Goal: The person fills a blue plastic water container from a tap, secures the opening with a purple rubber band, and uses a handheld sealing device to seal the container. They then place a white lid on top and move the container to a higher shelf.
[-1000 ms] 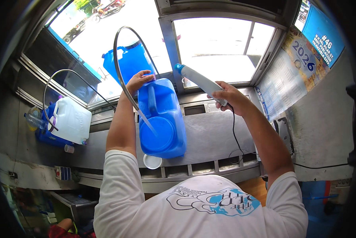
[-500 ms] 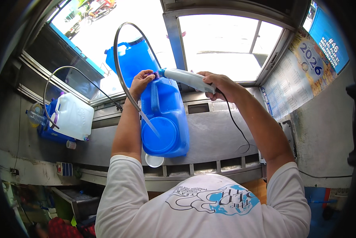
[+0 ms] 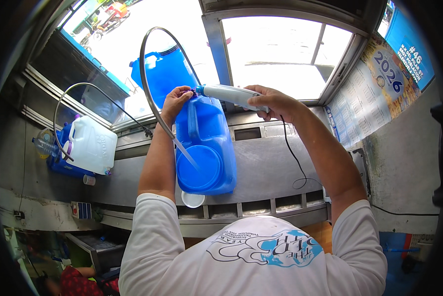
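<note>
A blue water container (image 3: 206, 148) stands on the steel counter (image 3: 266, 172) in front of me, with a round lid shape on its near face. My left hand (image 3: 174, 101) pinches the container's neck at the top, where a small purple piece shows. A white, grey-tipped corded hand tool (image 3: 229, 93) is gripped in my right hand (image 3: 273, 101). It is held level, its tip touching the same neck. The tool's black cord (image 3: 293, 158) hangs down over the counter.
A second blue container (image 3: 165, 74) stands behind, by the window. A white jerrycan (image 3: 91, 143) sits at the left on a blue base. Curved hoses (image 3: 150, 93) arch over both. A small white cap (image 3: 192, 200) lies at the counter's front edge. A calendar poster (image 3: 374, 93) hangs at right.
My right hand has swung the white tool leftward, from beside the container until its tip meets the neck. My left hand has stayed at the neck.
</note>
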Motion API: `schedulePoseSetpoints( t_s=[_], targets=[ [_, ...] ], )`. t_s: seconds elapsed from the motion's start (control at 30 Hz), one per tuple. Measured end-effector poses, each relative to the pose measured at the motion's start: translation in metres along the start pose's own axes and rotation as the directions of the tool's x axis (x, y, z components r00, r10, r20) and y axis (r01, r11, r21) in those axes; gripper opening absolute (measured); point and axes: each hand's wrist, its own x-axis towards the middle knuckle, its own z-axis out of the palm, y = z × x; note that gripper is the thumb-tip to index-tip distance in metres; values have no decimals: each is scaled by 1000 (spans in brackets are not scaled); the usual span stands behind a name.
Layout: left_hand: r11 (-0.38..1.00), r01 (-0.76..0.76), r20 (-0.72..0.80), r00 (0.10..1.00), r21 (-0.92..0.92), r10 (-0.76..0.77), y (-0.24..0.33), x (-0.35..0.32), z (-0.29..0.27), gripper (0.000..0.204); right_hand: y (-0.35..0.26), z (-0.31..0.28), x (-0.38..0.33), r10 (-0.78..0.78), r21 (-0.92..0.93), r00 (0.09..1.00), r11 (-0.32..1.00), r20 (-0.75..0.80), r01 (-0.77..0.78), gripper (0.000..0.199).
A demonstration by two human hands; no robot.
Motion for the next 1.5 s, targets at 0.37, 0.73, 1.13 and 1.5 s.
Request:
schedulePoseSetpoints(
  t_s=[0.37,0.73,1.13,1.5],
  targets=[
    [999,9,52,999,-39,-7,5,-2,-6,30,3,-2,-2,9,-37,999,999,-32,-10,90],
    [999,41,46,998,-2,-41,11,-5,-2,33,5,-4,0,-4,-49,999,999,-32,2,80],
    [998,37,78,996,-42,-34,2,0,-7,37,-1,-3,1,0,-104,999,995,-36,-4,81],
    [983,60,66,997,-172,-49,1,-2,-8,52,-7,0,4,-8,-134,1000,991,-14,6,95]
  ],
)
